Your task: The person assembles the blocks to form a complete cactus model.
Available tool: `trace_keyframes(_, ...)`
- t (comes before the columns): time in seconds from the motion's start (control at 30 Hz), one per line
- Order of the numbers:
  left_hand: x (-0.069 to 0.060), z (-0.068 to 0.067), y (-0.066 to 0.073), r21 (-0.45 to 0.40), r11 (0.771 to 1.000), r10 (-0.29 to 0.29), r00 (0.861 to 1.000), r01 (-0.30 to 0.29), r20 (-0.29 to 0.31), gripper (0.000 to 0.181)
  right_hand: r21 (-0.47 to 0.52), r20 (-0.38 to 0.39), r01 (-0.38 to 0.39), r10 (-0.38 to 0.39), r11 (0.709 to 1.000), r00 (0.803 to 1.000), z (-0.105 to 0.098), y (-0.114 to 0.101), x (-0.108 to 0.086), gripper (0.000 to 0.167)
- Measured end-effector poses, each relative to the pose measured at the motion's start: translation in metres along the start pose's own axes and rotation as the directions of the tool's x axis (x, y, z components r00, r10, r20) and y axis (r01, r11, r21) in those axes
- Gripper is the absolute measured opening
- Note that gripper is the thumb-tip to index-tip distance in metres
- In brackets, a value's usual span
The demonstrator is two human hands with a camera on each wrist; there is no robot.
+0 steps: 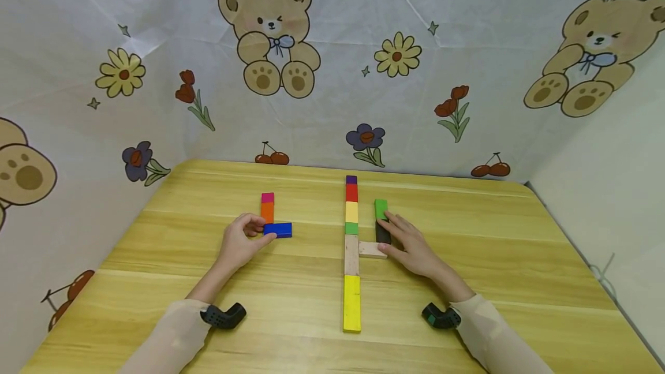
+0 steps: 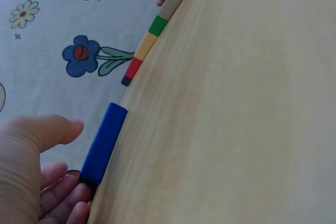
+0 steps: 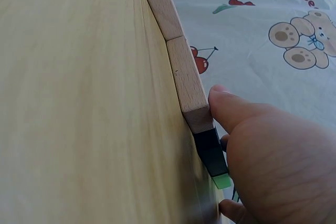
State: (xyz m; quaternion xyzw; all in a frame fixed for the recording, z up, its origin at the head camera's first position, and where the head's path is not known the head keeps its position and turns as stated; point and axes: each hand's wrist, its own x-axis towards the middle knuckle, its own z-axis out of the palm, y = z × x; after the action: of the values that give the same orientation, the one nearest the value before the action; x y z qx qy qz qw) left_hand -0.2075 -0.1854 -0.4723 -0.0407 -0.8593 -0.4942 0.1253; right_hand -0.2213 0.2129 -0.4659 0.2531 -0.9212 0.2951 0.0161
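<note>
My left hand [image 1: 239, 242] is at a blue block [image 1: 280, 229]; its fingers are by the block's left end, and the thumb lies near its front edge. In the left wrist view, a gap shows between thumb and block. Behind the blue block lie an orange block [image 1: 267, 212] and a pink block [image 1: 267, 197] in line. My right hand [image 1: 413, 247] reaches over a black block [image 1: 383, 234], fingers stretched along its right side and that of a light green block [image 1: 381, 208]. Its thumb touches the right end of a bare wooden block [image 1: 370, 249].
A straight row runs through the table's middle: purple [image 1: 351, 179], red [image 1: 351, 192], pale yellow [image 1: 351, 211], green [image 1: 351, 228], bare wood [image 1: 351, 254] and yellow [image 1: 351, 303] blocks. The sideways wooden block meets this row. A patterned cloth [image 1: 332, 114] hangs behind the wooden tabletop [image 1: 291, 316].
</note>
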Motion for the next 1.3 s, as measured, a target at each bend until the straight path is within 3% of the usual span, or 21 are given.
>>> trace_keyframes(0.47,0.0040,0.0009,-0.0020,0.067,0.997,-0.042,0.998,0.039,0.037,0.041,-0.009,0.007,-0.009,0.009,1.000,1.000,-0.0022,0.0006,0.0003,0.060)
trace_keyframes(0.93,0.0036,0.0002,-0.0020,0.097,0.995,0.006,0.998,-0.011,0.057,0.034,-0.015,0.003,0.001,-0.001,1.000,1.000,-0.0014,0.0005,0.0000,0.059)
trace_keyframes(1.3,0.0037,0.0004,-0.0008,0.101,0.995,0.007,0.999,-0.012,0.050,0.032,-0.004,0.021,-0.018,0.018,1.000,1.000,-0.0004,0.0014,0.0005,0.061)
